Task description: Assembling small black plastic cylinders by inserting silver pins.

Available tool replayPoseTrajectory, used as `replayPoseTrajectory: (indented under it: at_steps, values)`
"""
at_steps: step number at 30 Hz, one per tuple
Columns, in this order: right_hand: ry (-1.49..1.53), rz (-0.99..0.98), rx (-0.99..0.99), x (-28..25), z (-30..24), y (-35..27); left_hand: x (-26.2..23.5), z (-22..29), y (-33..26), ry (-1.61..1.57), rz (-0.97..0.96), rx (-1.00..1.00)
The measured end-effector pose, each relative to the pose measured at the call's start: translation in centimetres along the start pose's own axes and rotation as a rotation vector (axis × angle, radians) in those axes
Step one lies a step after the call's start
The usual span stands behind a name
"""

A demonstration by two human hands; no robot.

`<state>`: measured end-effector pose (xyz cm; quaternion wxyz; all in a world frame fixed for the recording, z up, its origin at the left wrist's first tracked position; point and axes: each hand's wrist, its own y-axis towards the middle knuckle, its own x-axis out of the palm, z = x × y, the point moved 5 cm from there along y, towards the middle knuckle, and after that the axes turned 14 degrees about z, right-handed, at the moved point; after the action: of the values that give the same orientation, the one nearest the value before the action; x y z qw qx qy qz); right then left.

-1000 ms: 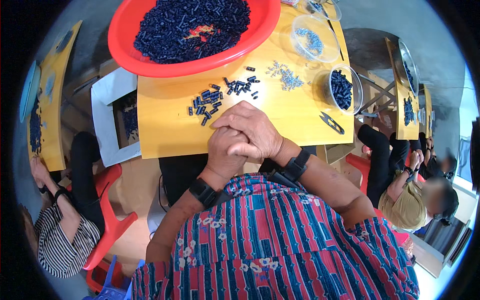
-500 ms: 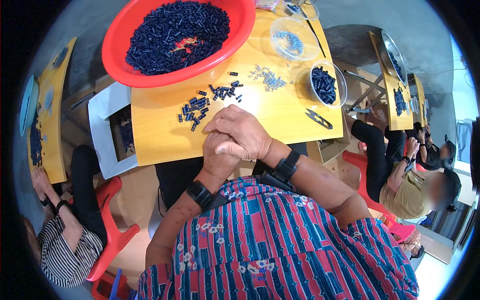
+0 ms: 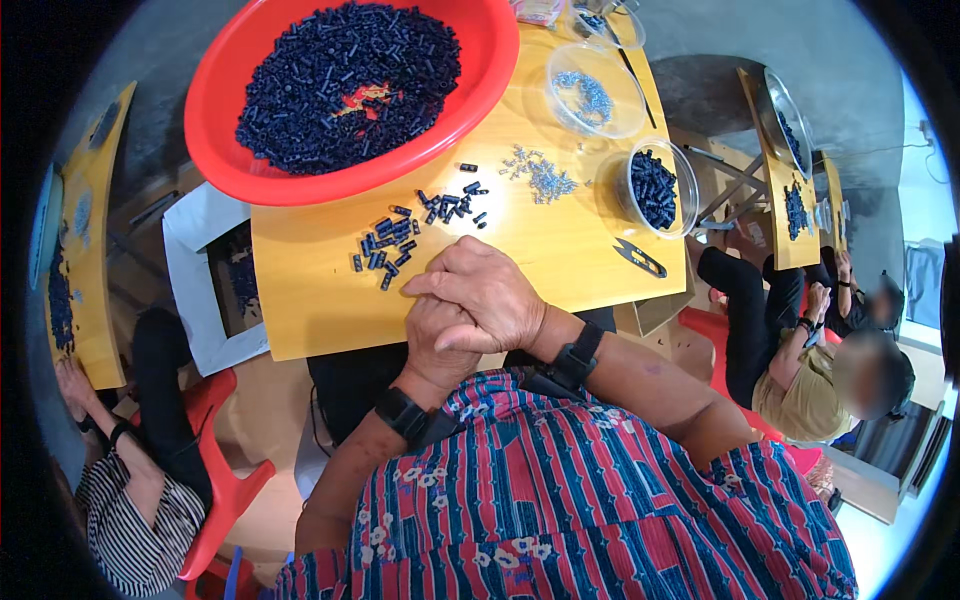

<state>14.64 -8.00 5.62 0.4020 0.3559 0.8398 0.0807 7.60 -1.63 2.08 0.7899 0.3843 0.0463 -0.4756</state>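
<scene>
My right hand (image 3: 483, 295) lies over my left hand (image 3: 436, 345) at the near edge of a yellow wooden table (image 3: 330, 310); the two are pressed together and their fingers are closed. Whether a small part sits inside them is hidden. Just beyond the hands lies a loose cluster of small dark blue cylindrical parts (image 3: 400, 238). A big red basin (image 3: 225, 160) heaped with the same dark parts stands at the far left of the table. A little pile of small silver metal pieces (image 3: 545, 178) lies to the right.
A clear bowl of dark parts (image 3: 652, 188), a clear bowl of silver pieces (image 3: 592, 95) and black snips (image 3: 640, 260) sit at the right. A white box (image 3: 210, 290) stands left of the table. Other people sit at neighbouring yellow tables (image 3: 795, 190), on red chairs (image 3: 215, 480).
The view has shifted, so the table and basin sit slightly differently in frame. My hands stay clasped together at the table's near edge.
</scene>
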Motion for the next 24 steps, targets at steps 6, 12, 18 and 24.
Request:
replayPoseTrajectory:
  at_steps: [6,12,18,24]
  values:
    - [-0.009,-0.007,-0.003,0.0,0.2,-0.1,-0.2,0.3,0.0,0.031,0.031,0.01]
    - [0.021,0.026,-0.019,0.0,0.4,-0.6,-0.6,0.9,-0.2,0.02,0.059,0.033]
    - [0.481,0.239,0.442,-1.7,2.2,-1.3,-0.3,0.9,1.4,0.094,-0.013,-0.068]
    - [0.464,0.446,0.909,-5.7,4.1,-6.4,-0.1,1.5,2.3,0.034,-0.054,-0.073]
